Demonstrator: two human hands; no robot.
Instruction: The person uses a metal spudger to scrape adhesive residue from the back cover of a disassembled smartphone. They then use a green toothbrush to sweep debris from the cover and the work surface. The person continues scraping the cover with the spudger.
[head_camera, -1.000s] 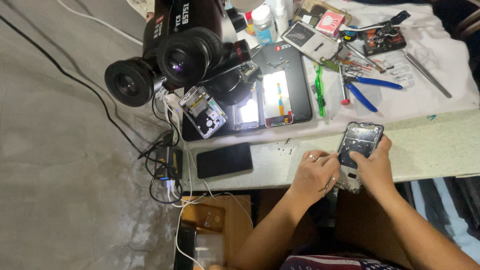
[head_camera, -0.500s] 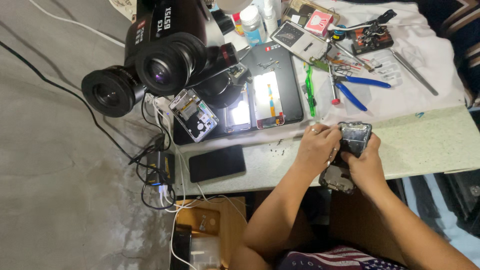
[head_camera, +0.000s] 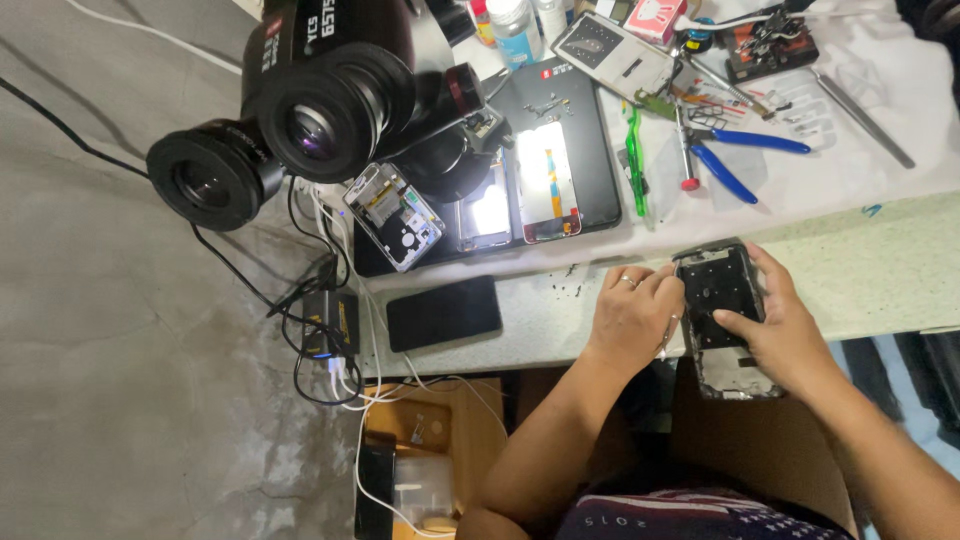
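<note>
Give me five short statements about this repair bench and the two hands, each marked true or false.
1. Both hands hold the opened phone frame. True.
2. The left hand wears a ring. True.
3. The black phone lies under the microscope. False: it lies apart, near the table edge, beside the left hand.
4. The blue-handled pliers are in the right hand. False: they lie on the white cloth.
5. The green tool lies beside the black mat. True.
</note>
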